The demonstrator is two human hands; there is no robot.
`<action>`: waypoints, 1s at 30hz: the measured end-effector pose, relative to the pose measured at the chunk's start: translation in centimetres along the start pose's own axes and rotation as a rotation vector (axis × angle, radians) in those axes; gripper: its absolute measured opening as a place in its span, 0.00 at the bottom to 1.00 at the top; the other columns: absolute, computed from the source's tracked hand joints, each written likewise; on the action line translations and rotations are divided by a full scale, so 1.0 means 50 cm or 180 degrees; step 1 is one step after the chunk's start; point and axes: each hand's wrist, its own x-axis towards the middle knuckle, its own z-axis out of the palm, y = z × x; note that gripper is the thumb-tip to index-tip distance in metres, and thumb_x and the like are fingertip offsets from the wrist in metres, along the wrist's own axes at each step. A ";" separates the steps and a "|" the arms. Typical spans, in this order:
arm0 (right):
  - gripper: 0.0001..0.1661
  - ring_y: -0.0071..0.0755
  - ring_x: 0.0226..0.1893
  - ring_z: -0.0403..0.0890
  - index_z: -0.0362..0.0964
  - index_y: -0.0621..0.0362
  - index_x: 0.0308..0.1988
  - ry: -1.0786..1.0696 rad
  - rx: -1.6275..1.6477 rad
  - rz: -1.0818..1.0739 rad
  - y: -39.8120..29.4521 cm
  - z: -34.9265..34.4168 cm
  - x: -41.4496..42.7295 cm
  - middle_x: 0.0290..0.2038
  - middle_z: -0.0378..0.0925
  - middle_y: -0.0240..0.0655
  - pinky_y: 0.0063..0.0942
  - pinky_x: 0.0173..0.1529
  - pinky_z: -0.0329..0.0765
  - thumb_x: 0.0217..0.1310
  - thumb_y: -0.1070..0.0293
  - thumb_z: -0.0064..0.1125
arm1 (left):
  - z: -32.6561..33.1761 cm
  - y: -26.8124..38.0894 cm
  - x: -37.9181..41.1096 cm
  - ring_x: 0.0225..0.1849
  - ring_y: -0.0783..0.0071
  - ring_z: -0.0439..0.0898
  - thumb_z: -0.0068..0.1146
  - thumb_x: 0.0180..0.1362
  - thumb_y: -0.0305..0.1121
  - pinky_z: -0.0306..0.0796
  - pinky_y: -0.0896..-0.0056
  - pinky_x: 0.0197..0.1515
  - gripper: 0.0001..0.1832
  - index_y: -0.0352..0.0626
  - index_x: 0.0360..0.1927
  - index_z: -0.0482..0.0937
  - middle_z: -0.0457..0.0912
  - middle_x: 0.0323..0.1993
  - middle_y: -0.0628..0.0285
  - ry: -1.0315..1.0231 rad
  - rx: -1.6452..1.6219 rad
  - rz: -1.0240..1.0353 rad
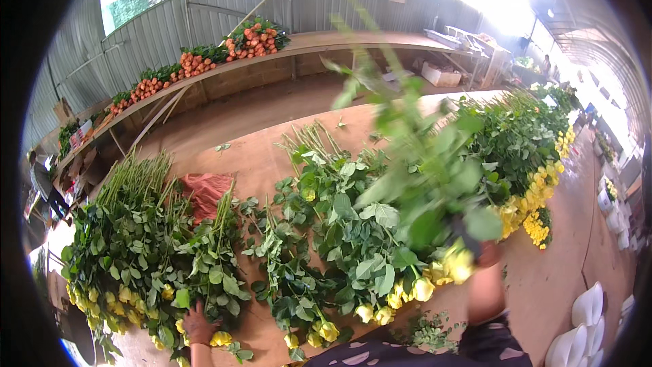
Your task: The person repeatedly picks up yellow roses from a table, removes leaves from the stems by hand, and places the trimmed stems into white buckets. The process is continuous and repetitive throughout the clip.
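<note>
My left hand [199, 323] reaches down among the heads and leaves of a heap of yellow roses [125, 295] at the left of the table. Leaves hide its fingers, so whether it grips a stem cannot be told. On the right, my right hand [488, 254] is closed around yellow roses [458, 261] just below their heads. Their leafy stems [433, 183] point up and away, blurred by motion. Beneath them lies a middle heap of yellow roses [423, 289], heads towards me. A smaller group of yellow roses [326, 331] rests between the heaps.
A red plastic sheet [206, 196] lies on the table [244, 150]. More yellow roses [540, 183] are piled farther right. Orange roses [252, 43] line a bench [326, 43] by the metal wall. White buckets [586, 311] stand lower right. A person [43, 181] is at far left.
</note>
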 end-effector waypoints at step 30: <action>0.13 0.21 0.25 0.76 0.69 0.56 0.45 -0.3453 0.3398 0.2456 -0.214 0.540 -0.298 0.32 0.76 0.30 0.16 0.25 0.73 0.59 0.67 0.54 | 0.011 0.022 -0.177 0.44 0.69 0.77 0.51 0.58 0.40 0.73 0.69 0.47 0.17 0.46 0.48 0.74 0.77 0.46 0.62 -0.1935 -0.9216 0.1155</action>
